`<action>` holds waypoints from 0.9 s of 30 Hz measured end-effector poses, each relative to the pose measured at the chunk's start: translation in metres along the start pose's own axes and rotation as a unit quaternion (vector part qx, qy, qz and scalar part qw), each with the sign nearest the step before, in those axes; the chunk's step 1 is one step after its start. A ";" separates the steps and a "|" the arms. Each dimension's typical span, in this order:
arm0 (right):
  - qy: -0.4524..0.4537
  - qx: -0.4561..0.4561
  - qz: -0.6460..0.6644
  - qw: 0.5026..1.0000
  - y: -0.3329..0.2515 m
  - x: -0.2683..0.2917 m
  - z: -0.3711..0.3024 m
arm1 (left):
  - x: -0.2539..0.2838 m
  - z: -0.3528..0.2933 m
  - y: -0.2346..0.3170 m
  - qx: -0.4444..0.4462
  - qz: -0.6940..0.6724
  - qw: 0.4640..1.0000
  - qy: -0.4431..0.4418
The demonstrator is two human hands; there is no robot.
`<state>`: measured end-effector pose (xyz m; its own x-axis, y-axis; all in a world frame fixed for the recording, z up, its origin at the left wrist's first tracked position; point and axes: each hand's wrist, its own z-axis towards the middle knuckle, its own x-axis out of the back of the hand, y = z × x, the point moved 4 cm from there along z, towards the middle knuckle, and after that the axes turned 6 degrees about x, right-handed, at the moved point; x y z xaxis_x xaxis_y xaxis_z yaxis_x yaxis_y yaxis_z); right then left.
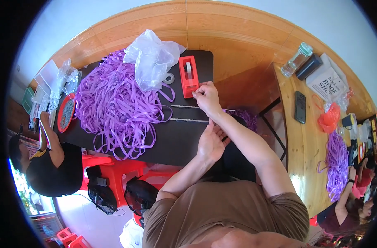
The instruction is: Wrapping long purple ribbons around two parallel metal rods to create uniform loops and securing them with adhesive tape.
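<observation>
My right hand [208,100] is at the near end of a red tape dispenser [189,84], its thumb and forefinger pinched at the end of the clear tape. Below it, my left hand [212,144] is turned partly palm up, fingers curled. Its fingertips meet beside the end of a thin silvery strip [189,120]; what they pinch is too small to make out. A second thin strip [185,106] runs parallel, partly hidden by my right arm. A large heap of purple ribbon [116,99] covers the table's left side.
A crumpled clear plastic bag [153,58] and a tape roll [168,78] lie beside the ribbon on the dark table [155,142]. At left, a person [52,165] works near a red tray [66,112]. A wooden table [298,157] at right holds a phone [300,107] and bottle [296,60].
</observation>
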<state>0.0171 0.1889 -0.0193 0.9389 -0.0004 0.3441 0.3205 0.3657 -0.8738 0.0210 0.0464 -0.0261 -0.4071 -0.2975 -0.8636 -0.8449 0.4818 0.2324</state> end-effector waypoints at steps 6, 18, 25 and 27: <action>-0.013 0.070 -0.009 0.997 0.011 0.007 0.014 | 0.018 0.019 -0.004 0.009 0.002 1.000 -0.025; -0.415 -0.053 0.194 0.887 0.002 0.125 0.004 | 0.013 0.006 -0.003 0.000 0.040 0.999 0.003; -0.526 0.030 0.065 0.847 0.014 0.116 -0.014 | 0.012 0.009 -0.002 -0.003 0.049 0.999 -0.009; -0.502 0.102 0.018 0.859 0.017 0.114 -0.011 | 0.009 0.009 -0.002 -0.003 0.052 0.999 0.014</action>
<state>0.1312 0.1847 0.0011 0.3343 0.7789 0.5306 0.1682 0.5046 -0.8468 0.0222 0.0500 -0.0379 -0.5019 -0.2694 -0.8219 -0.7996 0.5067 0.3222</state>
